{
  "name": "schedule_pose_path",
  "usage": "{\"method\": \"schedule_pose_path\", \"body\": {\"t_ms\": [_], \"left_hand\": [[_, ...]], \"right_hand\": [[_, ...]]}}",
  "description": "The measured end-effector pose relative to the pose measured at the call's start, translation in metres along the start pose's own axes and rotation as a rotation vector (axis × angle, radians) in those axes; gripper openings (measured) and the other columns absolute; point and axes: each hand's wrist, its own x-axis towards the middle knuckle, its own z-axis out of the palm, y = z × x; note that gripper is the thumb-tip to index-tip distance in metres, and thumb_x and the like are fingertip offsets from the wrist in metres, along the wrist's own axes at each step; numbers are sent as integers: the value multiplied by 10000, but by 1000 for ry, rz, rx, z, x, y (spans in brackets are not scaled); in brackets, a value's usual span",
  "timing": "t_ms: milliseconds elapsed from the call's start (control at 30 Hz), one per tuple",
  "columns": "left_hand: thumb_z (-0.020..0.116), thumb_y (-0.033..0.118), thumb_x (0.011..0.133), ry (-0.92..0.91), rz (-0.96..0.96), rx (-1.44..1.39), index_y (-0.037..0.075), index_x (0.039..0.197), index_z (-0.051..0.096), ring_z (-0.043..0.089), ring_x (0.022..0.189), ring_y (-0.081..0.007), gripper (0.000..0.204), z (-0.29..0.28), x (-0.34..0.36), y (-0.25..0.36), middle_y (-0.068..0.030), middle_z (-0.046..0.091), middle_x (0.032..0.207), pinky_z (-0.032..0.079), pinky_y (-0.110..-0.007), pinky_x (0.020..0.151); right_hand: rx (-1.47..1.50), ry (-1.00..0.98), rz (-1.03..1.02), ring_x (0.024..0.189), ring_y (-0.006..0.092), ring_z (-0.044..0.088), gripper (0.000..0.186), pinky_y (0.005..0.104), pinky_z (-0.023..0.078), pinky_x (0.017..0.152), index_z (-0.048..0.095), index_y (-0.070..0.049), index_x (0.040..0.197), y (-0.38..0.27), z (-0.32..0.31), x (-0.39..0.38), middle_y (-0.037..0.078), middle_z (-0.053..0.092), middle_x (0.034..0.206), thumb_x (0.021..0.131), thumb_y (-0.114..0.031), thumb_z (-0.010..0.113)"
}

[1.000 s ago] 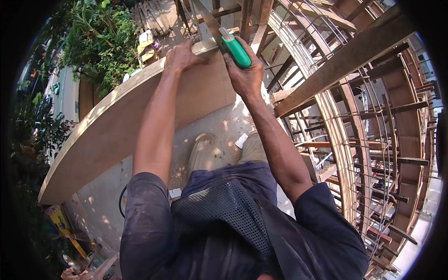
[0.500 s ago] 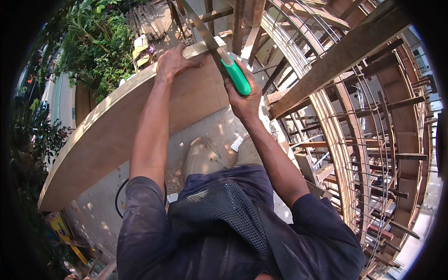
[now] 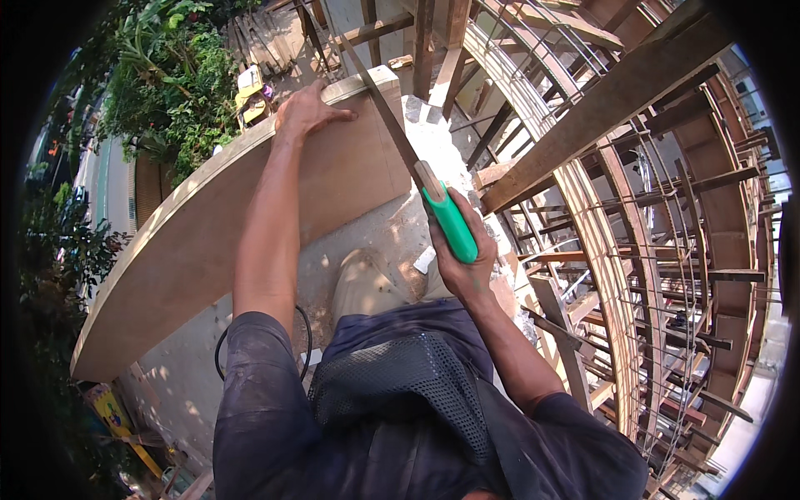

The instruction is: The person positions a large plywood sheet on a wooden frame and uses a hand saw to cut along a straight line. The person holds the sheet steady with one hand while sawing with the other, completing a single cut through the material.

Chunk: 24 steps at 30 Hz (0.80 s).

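Observation:
A long curved plywood panel (image 3: 208, 221) stands on edge in front of me, its thick top edge pale in the sun. My left hand (image 3: 307, 112) grips that edge near the panel's right end, fingers over the far side and thumb along the near face. In my right hand (image 3: 468, 254) is the green handle of a handsaw (image 3: 451, 223), the fingers wrapped round it. The blade slants up and to the left, crossing the panel's top edge just right of my left hand. A thin line runs down the panel's face near the blade.
Right of me, a dark timber beam (image 3: 600, 112) slants across curved wooden formwork (image 3: 596, 242) with steel rods. Pale concrete (image 3: 187, 354) lies underfoot, with a black cable (image 3: 223, 350) near my left arm. Green plants (image 3: 179, 92) grow beyond the panel.
My right hand has drawn the saw back toward me and to the right, so less blade reaches past the panel. My left hand stays on the panel's edge.

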Motion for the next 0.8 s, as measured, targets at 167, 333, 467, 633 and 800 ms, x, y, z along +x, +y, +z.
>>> {"method": "schedule_pose_path", "body": {"t_ms": [167, 333, 467, 633, 800], "left_hand": [[924, 637, 597, 27, 114, -33, 81, 1484, 603, 668, 1300, -347, 1095, 18, 3, 33, -183, 714, 1380, 522, -469, 1096], [920, 669, 606, -21, 10, -12, 105, 1485, 613, 677, 1294, -329, 1089, 31, 25, -5, -179, 723, 1370, 518, -449, 1094], [922, 702, 572, -69, 24, -61, 99, 1459, 630, 692, 1262, -333, 1111, 12, 32, -6, -182, 737, 1337, 520, -460, 1089], [914, 699, 586, -3, 65, 25, 61, 1425, 640, 670, 1285, -326, 1089, 13, -4, 18, -170, 725, 1349, 503, -450, 1103], [930, 676, 564, -26, 68, -33, 77, 1468, 613, 684, 1265, -333, 1130, 7, -7, 29, -162, 736, 1334, 518, -470, 1083]], "right_hand": [[118, 92, -31, 1054, 164, 754, 536, 319, 581, 919, 646, -84, 1437, 31, 79, 168, 157, 775, 1243, 927, -126, 807], [-43, 40, 24, 1076, 227, 777, 605, 340, 604, 912, 616, -68, 1481, 29, 19, 6, 183, 754, 1297, 905, -27, 797], [-149, -43, 68, 1283, 281, 688, 611, 388, 526, 1095, 574, 30, 1474, 1, -49, -92, 189, 705, 1376, 908, -1, 801], [25, 84, -23, 1123, 150, 724, 583, 323, 567, 971, 620, -79, 1484, 15, 30, 56, 150, 759, 1282, 927, -49, 790], [80, 105, -44, 1069, 154, 732, 549, 326, 574, 938, 642, -75, 1451, 13, 56, 112, 153, 765, 1275, 923, -73, 793]]}}
